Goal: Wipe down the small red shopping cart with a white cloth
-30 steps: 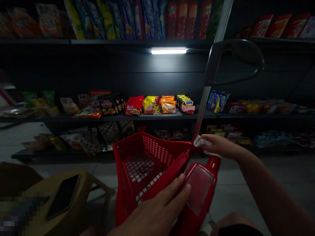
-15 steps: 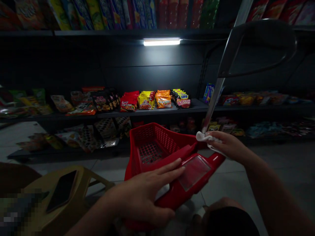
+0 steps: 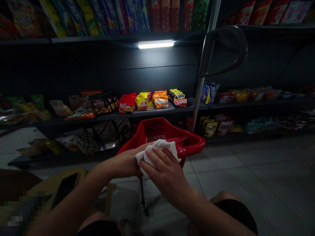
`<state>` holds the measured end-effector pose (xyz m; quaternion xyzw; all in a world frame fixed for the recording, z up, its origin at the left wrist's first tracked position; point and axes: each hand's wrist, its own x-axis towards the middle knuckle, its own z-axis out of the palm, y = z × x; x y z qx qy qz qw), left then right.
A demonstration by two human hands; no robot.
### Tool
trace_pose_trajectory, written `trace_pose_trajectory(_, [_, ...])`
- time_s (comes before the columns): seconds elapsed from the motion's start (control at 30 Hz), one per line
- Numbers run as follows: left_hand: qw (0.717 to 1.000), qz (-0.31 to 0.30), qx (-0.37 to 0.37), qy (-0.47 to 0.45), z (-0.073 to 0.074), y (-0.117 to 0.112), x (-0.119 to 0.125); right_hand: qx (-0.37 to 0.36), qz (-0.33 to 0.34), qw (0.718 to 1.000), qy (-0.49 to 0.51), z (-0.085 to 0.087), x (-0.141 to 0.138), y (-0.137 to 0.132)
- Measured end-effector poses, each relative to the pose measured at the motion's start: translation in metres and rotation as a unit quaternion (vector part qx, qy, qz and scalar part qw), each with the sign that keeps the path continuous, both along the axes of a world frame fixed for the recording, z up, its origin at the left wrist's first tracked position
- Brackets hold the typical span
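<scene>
My left hand (image 3: 124,163) and my right hand (image 3: 164,173) meet over a crumpled white cloth (image 3: 157,154), both pressing on it. The cloth lies against the near end of a red plastic shopping basket (image 3: 189,143), and its mesh floor shows beyond my hands. My hands hide the part under the cloth. A chrome telescopic handle (image 3: 202,88) with a dark loop grip rises behind the basket, apart from both hands. A thin dark rod (image 3: 142,196) hangs below my hands.
Dark shelves (image 3: 147,113) of snack packets stand ahead under a bright strip light (image 3: 156,44). To the left, a phone (image 3: 64,190) lies on a tan stool (image 3: 82,173). Grey floor tiles (image 3: 246,170) spread to the right.
My hands have come together on the cloth: the right left the chrome pole, the left left the red basket. The basket has swung, and its clear panel no longer shows.
</scene>
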<state>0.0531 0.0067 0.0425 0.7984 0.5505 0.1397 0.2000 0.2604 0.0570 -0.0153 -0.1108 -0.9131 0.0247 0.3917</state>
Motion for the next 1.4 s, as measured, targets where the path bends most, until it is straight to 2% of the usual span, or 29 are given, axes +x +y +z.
trace_pose_trajectory(0.1, [1.000, 0.025, -0.015, -0.001, 0.000, -0.004, -0.007, 0.023, 0.004, 1.000, -0.012, -0.004, 0.000, 0.008])
trace_pose_trajectory(0.17, [0.998, 0.052, -0.021, 0.010, 0.004, -0.008, -0.013, 0.008, -0.016, 0.999, -0.031, -0.003, 0.023, 0.030])
trace_pose_trajectory(0.27, [0.997, 0.072, -0.028, 0.032, 0.010, -0.012, -0.022, -0.035, -0.054, 0.996, -0.062, 0.002, 0.073, 0.073])
trace_pose_trajectory(0.33, [0.996, 0.071, -0.038, 0.027, 0.013, -0.013, -0.024, -0.060, -0.036, 0.995, -0.076, 0.005, 0.101, 0.098])
trace_pose_trajectory(0.4, [0.996, 0.071, -0.044, 0.013, 0.015, -0.012, -0.023, -0.064, -0.009, 0.994, -0.083, 0.008, 0.114, 0.110])
trace_pose_trajectory(0.47, [0.996, 0.088, -0.031, 0.007, 0.015, -0.009, -0.016, -0.049, -0.015, 0.994, -0.095, 0.010, 0.108, 0.104])
trace_pose_trajectory(0.63, [0.978, 0.196, 0.040, 0.060, 0.006, 0.003, 0.010, 0.003, -0.088, 0.990, -0.110, 0.009, 0.054, 0.051])
trace_pose_trajectory(0.7, [0.972, 0.216, 0.046, 0.077, 0.003, 0.005, 0.013, 0.013, -0.085, 0.992, -0.093, 0.005, 0.044, 0.042])
trace_pose_trajectory(0.8, [0.973, 0.215, 0.046, 0.073, 0.003, 0.003, 0.007, -0.008, -0.031, 0.997, -0.074, -0.004, 0.058, 0.056])
trace_pose_trajectory(0.83, [0.974, 0.213, 0.045, 0.069, 0.004, 0.001, 0.004, -0.036, -0.016, 0.997, -0.064, -0.007, 0.068, 0.065])
trace_pose_trajectory(0.9, [0.975, 0.210, 0.045, 0.064, 0.007, -0.002, 0.000, -0.138, -0.023, 0.990, -0.007, -0.009, 0.089, 0.085])
trace_pose_trajectory(0.93, [0.975, 0.209, 0.045, 0.062, 0.008, -0.002, 0.000, -0.204, -0.044, 0.977, 0.043, -0.007, 0.096, 0.095])
trace_pose_trajectory(1.0, [0.975, 0.207, 0.048, 0.056, 0.009, -0.001, 0.001, -0.319, -0.092, 0.926, 0.178, 0.009, 0.102, 0.113])
trace_pose_trajectory(1.07, [0.976, 0.203, 0.048, 0.053, 0.008, 0.002, 0.004, -0.356, -0.110, 0.879, 0.298, 0.041, 0.092, 0.130])
trace_pose_trajectory(1.13, [0.978, 0.199, 0.041, 0.051, 0.007, 0.007, 0.007, -0.318, -0.089, 0.877, 0.350, 0.083, 0.070, 0.146])
trace_pose_trajectory(1.2, [0.978, 0.199, 0.038, 0.047, 0.006, 0.010, 0.010, -0.255, -0.072, 0.897, 0.353, 0.122, 0.044, 0.162])
trace_pose_trajectory(1.23, [0.978, 0.199, 0.037, 0.044, 0.005, 0.011, 0.011, -0.223, -0.076, 0.906, 0.353, 0.135, 0.031, 0.170])
trace_pose_trajectory(1.27, [0.978, 0.199, 0.038, 0.041, 0.005, 0.011, 0.011, -0.196, -0.089, 0.910, 0.354, 0.140, 0.021, 0.177])
trace_pose_trajectory(1.3, [0.978, 0.201, 0.041, 0.037, 0.005, 0.011, 0.012, -0.182, -0.106, 0.911, 0.353, 0.138, 0.013, 0.182])
trace_pose_trajectory(1.33, [0.978, 0.203, 0.044, 0.033, 0.004, 0.010, 0.012, -0.182, -0.123, 0.911, 0.348, 0.129, 0.008, 0.186])
trace_pose_trajectory(1.4, [0.976, 0.209, 0.052, 0.028, 0.004, 0.009, 0.011, -0.233, -0.137, 0.909, 0.318, 0.092, 0.008, 0.187])
